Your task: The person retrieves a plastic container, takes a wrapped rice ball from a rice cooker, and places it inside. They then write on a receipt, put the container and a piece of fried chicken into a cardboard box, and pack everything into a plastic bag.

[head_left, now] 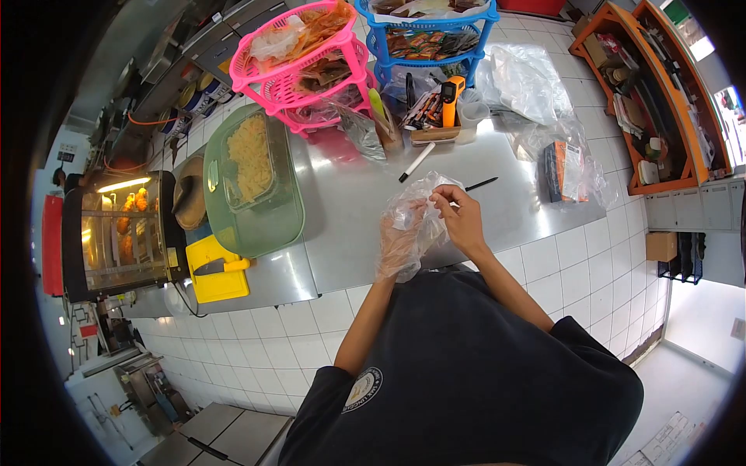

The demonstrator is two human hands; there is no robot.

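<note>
Over the front of the steel table, my left hand is covered by a loose, clear disposable plastic glove that reaches past the wrist. Its fingers curl inward at a crumpled clear plastic glove bunched between both hands. My right hand is bare, with thumb and fingertips closed in a pinch on that thin plastic. Just beyond the hands lie a white marker with a dark cap and a black pen.
Pink baskets and blue baskets hold packets at the back. An orange thermometer gun stands there. Left are a green tub, a yellow board with a knife, and a lit display cabinet. Plastic bags lie right.
</note>
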